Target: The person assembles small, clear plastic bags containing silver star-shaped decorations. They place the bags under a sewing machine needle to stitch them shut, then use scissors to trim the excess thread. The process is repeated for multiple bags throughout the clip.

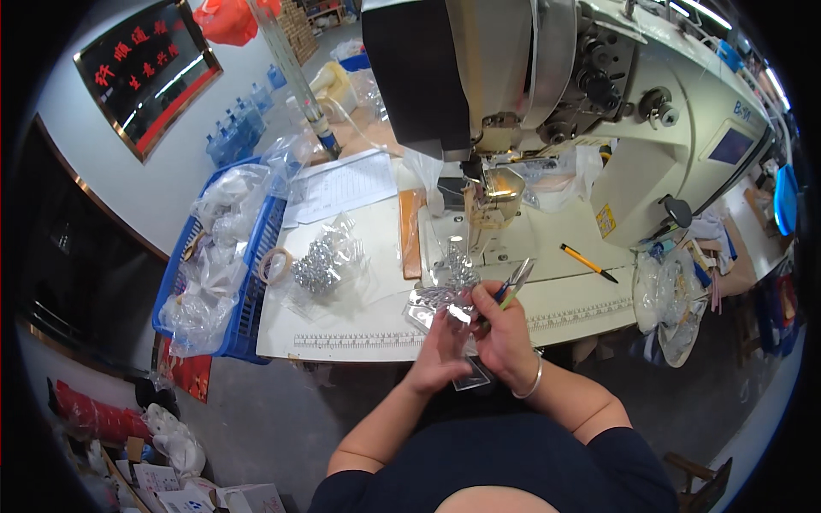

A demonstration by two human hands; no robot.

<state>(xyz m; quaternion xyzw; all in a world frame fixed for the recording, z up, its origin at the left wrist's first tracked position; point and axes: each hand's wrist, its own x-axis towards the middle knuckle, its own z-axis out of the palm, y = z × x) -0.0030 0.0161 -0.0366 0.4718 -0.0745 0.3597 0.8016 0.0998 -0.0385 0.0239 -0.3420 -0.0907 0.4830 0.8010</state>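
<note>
Over the front edge of the sewing table, my right hand (506, 335) is closed with a slim pointed tool (516, 282), blue and green in part, sticking up from it; its exact kind is unclear. The same hand pinches a shiny silver and clear plastic piece (445, 297) by its right side. My left hand (438, 355), slightly blurred, has its fingers up against this piece and its thumb apart. Below the hands hangs a clear plastic corner (473, 376). Silver trim (460, 267) lies just beyond, in front of the sewing machine (500, 192).
Left on the table (376, 299) are a clear-wrapped silver bundle (316, 267), a tape roll (274, 267) and papers (342, 186). A blue basket (250, 286) of plastic bags adjoins it. A brown bar (411, 235) lies mid-table; an orange pen (588, 262) lies right.
</note>
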